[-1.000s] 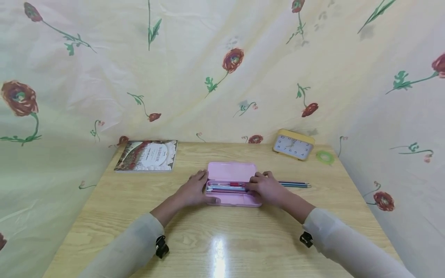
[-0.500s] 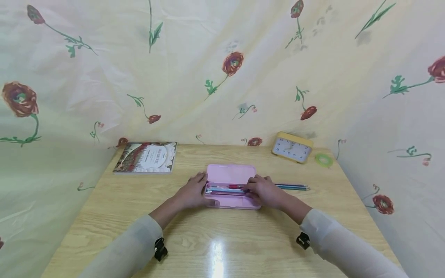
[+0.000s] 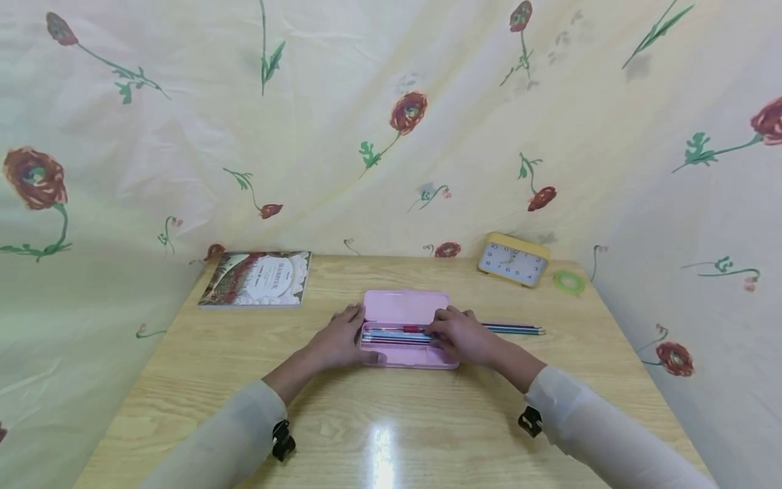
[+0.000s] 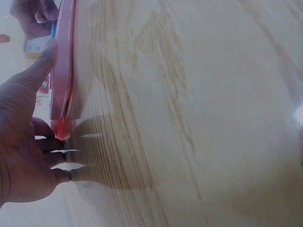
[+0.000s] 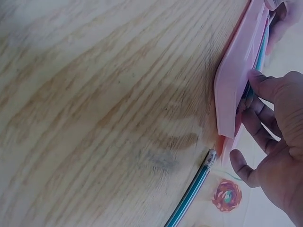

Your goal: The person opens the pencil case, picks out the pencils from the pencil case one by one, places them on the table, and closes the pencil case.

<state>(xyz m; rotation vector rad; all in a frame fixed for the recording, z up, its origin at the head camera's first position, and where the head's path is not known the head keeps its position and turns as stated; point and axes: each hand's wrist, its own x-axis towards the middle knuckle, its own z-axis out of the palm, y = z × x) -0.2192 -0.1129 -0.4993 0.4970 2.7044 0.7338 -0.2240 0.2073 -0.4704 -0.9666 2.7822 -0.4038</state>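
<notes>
Head view: at far left, beyond and to the left of the left hand (image 3: pixel 336 339), a thin book with a brown-and-white printed cover (image 3: pixel 256 278) lies flat on the pale wood-grain table (image 3: pixel 330 418). The left hand is spread rather than clenched, its thumb resting on the near left corner of a long pink pencil case (image 3: pixel 400 355) and its fingers against the far left corner. The case sits between the two hands, its flat pink lid (image 3: pixel 403 308) turned back on the side away from them. Inside, from the left hand across to the right, lie slim blue and dark-red pencils (image 3: pixel 394 336), with a red-gripped pen (image 3: pixel 412 329) behind them. The right hand (image 3: pixel 464 335), at the right end, pinches some of these slim pencils between thumb and fingers. Just right of that grip, a pair of teal and dark-blue pencils (image 3: pixel 513 329) lies on the table. Beyond the right hand stands a yellow-framed rectangular clock (image 3: pixel 515 261), and farther right lies a light-green ring-shaped roll (image 3: pixel 569 281)
</notes>
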